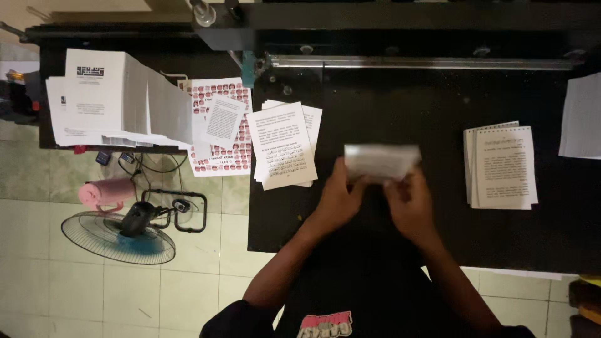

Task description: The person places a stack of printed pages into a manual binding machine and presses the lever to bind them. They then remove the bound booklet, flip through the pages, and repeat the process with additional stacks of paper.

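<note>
Both my hands hold a small blurred stack of white paper sheets [380, 161] above the black table [407, 112]. My left hand [337, 199] grips its lower left edge and my right hand [410, 203] grips its lower right edge. A pile of printed white leaflets [285, 145] lies on the table to the left of my hands. Another pile of printed leaflets [503, 166] lies to the right.
A tall stack of white printed paper [119, 100] sits on a dark surface at the left, beside a sheet with red and white pictures [219, 128]. A metal rail [426, 62] runs along the table's back. A floor fan [122, 228] stands on the tiled floor. More white paper [582, 116] lies at the far right.
</note>
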